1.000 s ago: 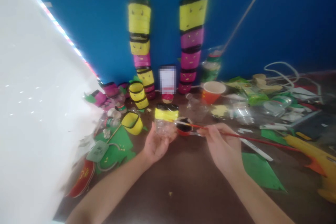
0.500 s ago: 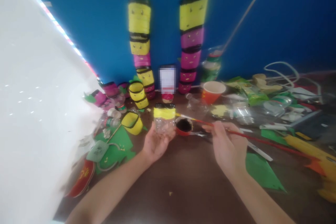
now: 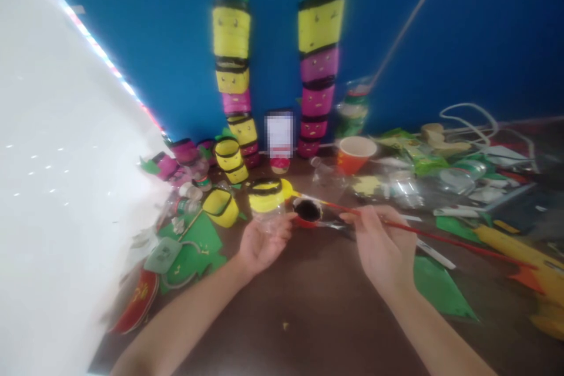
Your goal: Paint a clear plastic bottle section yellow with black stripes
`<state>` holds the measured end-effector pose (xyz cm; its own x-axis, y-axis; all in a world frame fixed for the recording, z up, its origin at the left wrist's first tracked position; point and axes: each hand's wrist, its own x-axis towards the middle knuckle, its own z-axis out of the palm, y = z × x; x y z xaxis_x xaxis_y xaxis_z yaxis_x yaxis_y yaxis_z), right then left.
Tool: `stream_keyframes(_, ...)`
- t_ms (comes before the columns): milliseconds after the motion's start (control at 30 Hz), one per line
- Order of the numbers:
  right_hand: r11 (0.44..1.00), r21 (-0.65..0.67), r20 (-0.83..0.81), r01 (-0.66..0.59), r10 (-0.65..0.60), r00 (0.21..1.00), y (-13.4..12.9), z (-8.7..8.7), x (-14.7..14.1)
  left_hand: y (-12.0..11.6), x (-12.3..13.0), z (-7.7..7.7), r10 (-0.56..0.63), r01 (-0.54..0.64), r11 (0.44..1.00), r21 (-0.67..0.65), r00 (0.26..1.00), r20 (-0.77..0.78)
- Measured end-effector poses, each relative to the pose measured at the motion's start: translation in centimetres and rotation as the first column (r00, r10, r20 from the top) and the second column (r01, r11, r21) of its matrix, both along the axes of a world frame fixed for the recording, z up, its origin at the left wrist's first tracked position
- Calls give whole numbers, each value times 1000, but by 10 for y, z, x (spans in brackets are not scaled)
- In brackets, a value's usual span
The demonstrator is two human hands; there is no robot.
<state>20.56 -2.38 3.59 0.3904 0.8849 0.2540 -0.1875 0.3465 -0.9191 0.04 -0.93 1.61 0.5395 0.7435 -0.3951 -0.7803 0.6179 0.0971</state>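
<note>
A blue wall (image 3: pixel 167 59) rose behind the dark bench (image 3: pixel 286 299). Over the bench, the person's left hand (image 3: pixel 263 249) was closed around the lower part of a clear cup (image 3: pixel 267 204), banded yellow below a dark rim. The right hand (image 3: pixel 383 247) pinched a long red paintbrush (image 3: pixel 341 208), its yellowish tip near the cup's right side; whether it touched the yellow patch (image 3: pixel 287 189) there could not be told.

The step seemed to be brushing on yellow paint. Doing it well probably called for a steady left hand, slow turns of the cup, light strokes and a brush kept off the dark rim.

Just right of the left fingertips stood a small red pot (image 3: pixel 307 224) holding something black, likely paint. An orange paper cup (image 3: pixel 352 163) stood farther back, its contents hidden. Left of the clear cup, a tilted yellow cup (image 3: pixel 220 208) showed its open mouth.
</note>
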Motion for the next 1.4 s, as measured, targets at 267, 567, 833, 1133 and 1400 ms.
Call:
stream_keyframes(267,975,-53,-51,-214,212,976,-7,9,-11,-2,-1,5,-86,85,996,-18,996,-40)
stream_keyframes(567,987,-114,-17,-116,115,993,-4,-2,-10,-2,-2,6,-148,149,989,4,987,-59)
stream_keyframes(833,981,-130,-12,-144,143,990,-4,-3,-10,-2,-7,6,-324,330,943,50,941,-100)
stream_keyframes(1133,978,-131,3,-160,162,987,-8,4,-11,-2,-8,4,-385,395,911,115,918,-100)
stream_keyframes(1400,985,-102,13,-142,144,990,-7,1,-5,-2,-9,1,-363,376,918,129,925,-113)
